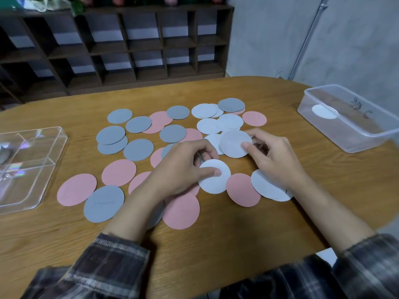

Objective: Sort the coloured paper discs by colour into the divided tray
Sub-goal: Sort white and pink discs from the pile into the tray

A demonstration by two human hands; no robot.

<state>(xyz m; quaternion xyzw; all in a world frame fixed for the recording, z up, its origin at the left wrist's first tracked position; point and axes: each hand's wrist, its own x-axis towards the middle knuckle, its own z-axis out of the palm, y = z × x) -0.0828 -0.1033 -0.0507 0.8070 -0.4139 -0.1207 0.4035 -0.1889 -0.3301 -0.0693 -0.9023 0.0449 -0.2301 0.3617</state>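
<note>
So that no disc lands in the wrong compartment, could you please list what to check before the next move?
1. The left hand pinches a white disc: ok.
2. The right hand pinches a second white disc: ok.
3. Both held discs match in colour: ok.
4. The divided tray stands on the table, left of the discs: ok.
5. Which compartment takes white: cannot tell.
6. The loose discs lie sorted by colour: not ok, pink, grey and white are mixed.

Head camera, wide-angle, faces forward-down over wooden table [216, 255]. Near: left hand [181, 169], right hand [276, 156] mid-frame. Divided tray [56, 160] at 9 o'clock, cubby shelf [129, 50] at 12, plastic box [323, 128] at 2.
</note>
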